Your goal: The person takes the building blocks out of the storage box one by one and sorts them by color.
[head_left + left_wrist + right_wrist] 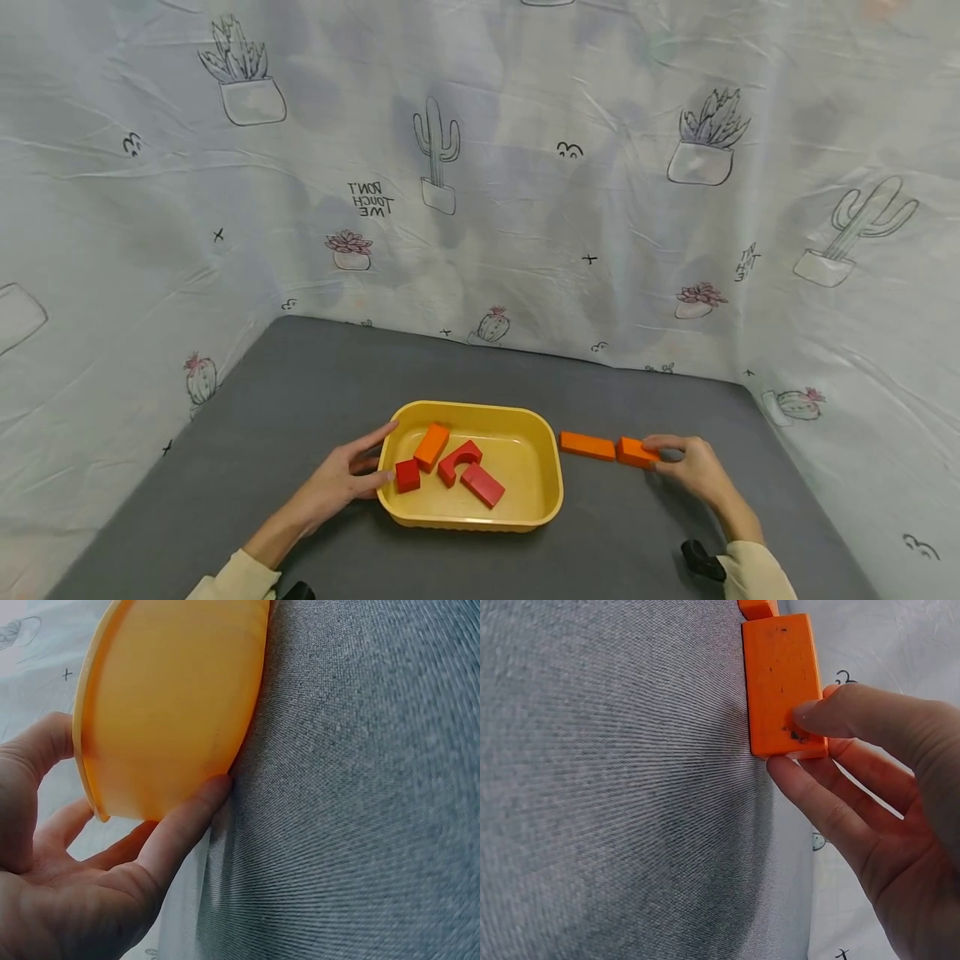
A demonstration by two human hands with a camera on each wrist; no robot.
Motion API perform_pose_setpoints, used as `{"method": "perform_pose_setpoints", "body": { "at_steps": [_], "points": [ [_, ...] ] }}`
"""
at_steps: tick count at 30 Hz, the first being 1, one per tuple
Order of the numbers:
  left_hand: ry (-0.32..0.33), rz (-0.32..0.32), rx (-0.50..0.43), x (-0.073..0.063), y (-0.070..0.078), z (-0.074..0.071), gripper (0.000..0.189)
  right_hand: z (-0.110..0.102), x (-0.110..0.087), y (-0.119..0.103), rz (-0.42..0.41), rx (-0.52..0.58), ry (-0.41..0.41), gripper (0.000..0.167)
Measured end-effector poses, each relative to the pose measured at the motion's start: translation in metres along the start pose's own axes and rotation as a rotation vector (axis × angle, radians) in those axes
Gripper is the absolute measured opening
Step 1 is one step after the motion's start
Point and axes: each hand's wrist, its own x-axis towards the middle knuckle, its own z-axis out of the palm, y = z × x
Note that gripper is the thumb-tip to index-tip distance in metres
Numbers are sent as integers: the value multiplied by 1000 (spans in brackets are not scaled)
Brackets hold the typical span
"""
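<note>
At its left end, a yellow plastic tub [525, 467] is touched by my left hand [337, 483]. The left wrist view shows the thumb at the rim and a fairly straight finger low on the wall of the tub [172, 697]. Inside lie an orange block [431, 447], a red cube [407, 476], a red arch block [459, 461] and a red rectangular block [482, 485]. To the right of the tub, my right hand [693, 471] pinches the right end of an orange rectangular block [780, 682]. Its other end meets a longer orange block [587, 445].
Both orange blocks outside the tub lie in a row on the grey table [600, 533]. White sheeting [517, 242] printed with cacti hangs behind the table and along both sides. Black straps show near the cream sleeves [757, 571].
</note>
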Motion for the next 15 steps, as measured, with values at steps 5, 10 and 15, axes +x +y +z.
{"method": "perform_pose_setpoints", "body": {
  "at_steps": [5, 10, 15],
  "points": [
    [2, 7, 6, 0, 1, 2, 76, 1, -1, 1, 14, -6, -4, 25],
    [10, 1, 0, 0, 0, 1, 76, 3, -1, -1, -20, -23, 16, 25],
    [17, -1, 9, 1, 1, 1, 76, 4, -3, -4, -12, -8, 19, 28]
  ]
}}
